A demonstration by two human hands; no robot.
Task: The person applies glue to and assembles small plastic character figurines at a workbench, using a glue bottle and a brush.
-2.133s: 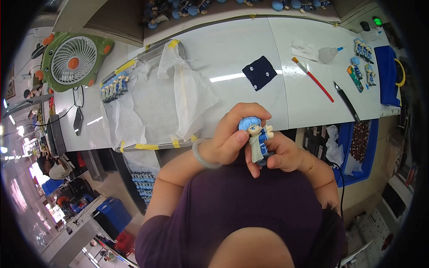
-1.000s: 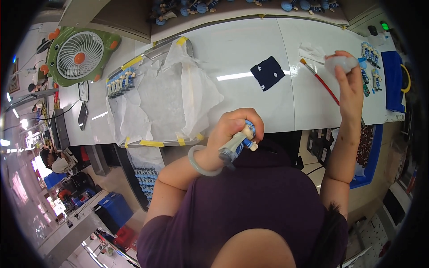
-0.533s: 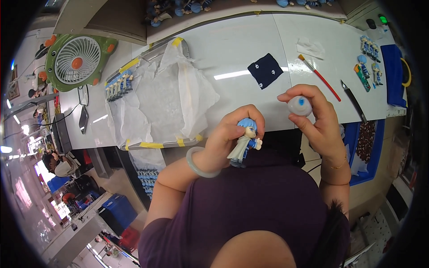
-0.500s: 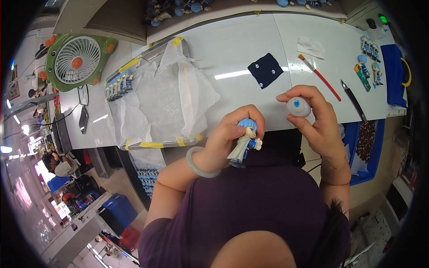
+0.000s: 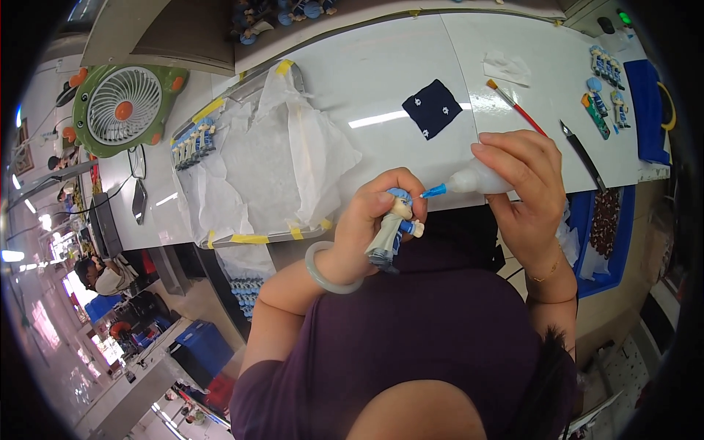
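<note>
Between the thumb and fingers of my left hand (image 5: 370, 207) is a small blue-haired figurine (image 5: 393, 233) with a pale cape and dark base, tilted slightly. My right hand (image 5: 529, 180) grips a white squeeze bottle (image 5: 471, 178) lying sideways in the fingers. The bottle's blue needle-like nozzle (image 5: 434, 191) points left at the figurine's head; its tip is at or very near the hair, and I cannot tell whether they touch. Beyond the hands, a dark navy cloth (image 5: 433, 109) with small white marks lies on the white table.
A tray lined with white paper (image 5: 253, 183) and edged with yellow tape holds several figurines (image 5: 194, 144). A green fan (image 5: 125, 110) stands far left. On the right lie a red-handled brush (image 5: 517, 108), a craft knife (image 5: 583, 155), more figurines (image 5: 606, 66) and a blue bin (image 5: 645, 110).
The bottle has turned from end-on to sideways, its nozzle swinging left to the figurine's head. My left hand and the figurine have shifted slightly left and up.
</note>
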